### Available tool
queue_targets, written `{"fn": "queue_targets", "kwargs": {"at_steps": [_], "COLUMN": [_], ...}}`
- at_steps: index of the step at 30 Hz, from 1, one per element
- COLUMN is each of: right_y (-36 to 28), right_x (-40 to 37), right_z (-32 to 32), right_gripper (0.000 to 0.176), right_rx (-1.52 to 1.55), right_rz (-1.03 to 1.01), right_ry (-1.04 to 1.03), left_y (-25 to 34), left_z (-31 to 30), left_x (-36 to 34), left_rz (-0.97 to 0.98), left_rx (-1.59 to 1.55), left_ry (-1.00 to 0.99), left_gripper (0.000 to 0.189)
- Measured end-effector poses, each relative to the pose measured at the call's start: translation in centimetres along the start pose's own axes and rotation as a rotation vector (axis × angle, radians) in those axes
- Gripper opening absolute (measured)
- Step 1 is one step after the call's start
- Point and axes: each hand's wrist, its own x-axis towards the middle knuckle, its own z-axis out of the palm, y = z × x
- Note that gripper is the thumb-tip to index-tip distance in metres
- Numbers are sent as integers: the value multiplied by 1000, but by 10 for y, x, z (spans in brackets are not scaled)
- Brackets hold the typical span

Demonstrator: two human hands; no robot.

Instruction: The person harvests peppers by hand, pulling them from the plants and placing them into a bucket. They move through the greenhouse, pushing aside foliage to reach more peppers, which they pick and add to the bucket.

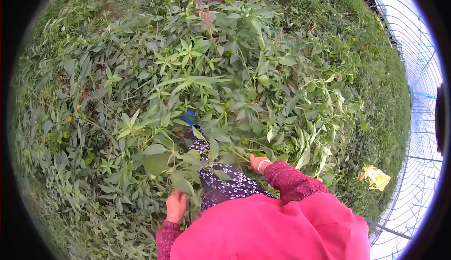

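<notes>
My right hand [259, 163], with a white band at the wrist, is closed around a green plant stem [238, 154] in front of my legs. Leaves spread from that branch toward the middle of the view. Lower and to the left, my left hand [176, 206] is beside broad green leaves [180, 181]. Its fingertips are partly hidden, so whether it grips anything does not show. The plants look like pepper plants, dense and tangled around both hands.
Patterned trousers [230, 181] and a blue shoe [190, 117] show among the foliage. Wilted, paler leaves [324, 105] hang at the right. A yellow crumpled bag or sheet [374, 178] lies further right, near the ribbed plastic greenhouse wall [425, 119].
</notes>
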Motion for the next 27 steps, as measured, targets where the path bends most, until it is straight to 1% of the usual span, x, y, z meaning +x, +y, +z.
{"fn": "queue_targets", "kwargs": {"at_steps": [1,3,5,7,9,11,12,13,14,16,17,18,19,21,23,25,27], "right_y": [1,-2,-6,-9,-12,-13,-13,-13,-12,-10,-8,-6,-12,-27,-41,-49,-61], "right_x": [1,4,4,0,0,3,5,7,9,11,13,16,20,31,40,92,155], "right_z": [-2,-10,-25,-46,-67,-81,-86,-91,-98,-109,-113,-115,-135,-192,-249,-267,-286], "right_gripper": [35,36,43,39,37,39,40,41,50,60,65,67,65,60,39,39,33], "right_rx": [-4,21,46,50,51,66,71,74,73,40,23,-14,-78,-212,77,86,97], "right_rz": [-16,19,47,16,10,15,15,14,12,-6,-15,-44,-75,-141,-334,-429,-345], "right_ry": [-26,-77,-158,-226,-289,-321,-339,-359,-400,-437,-453,-455,-490,-552,-184,188,407], "left_y": [19,61,109,154,192,232,239,226,188,185,182,167,159,148,147,148,146], "left_z": [-5,-13,-27,-30,-19,-25,-20,-1,25,20,15,17,15,13,15,16,19], "left_x": [17,53,92,139,179,211,232,255,290,310,312,319,317,310,308,309,314], "left_rz": [22,49,136,297,433,659,617,767,892,738,455,484,516,509,429,376,400], "left_rx": [-149,-448,-402,-492,-531,-131,-20,121,290,516,562,484,420,347,348,315,284], "left_ry": [-55,-171,-358,-509,-489,-349,-431,-253,-164,-271,-464,-508,-504,-487,-484,-438,-384], "left_gripper": [23,22,21,22,35,49,56,54,51,38,32,28,27,29,31,32,34]}}
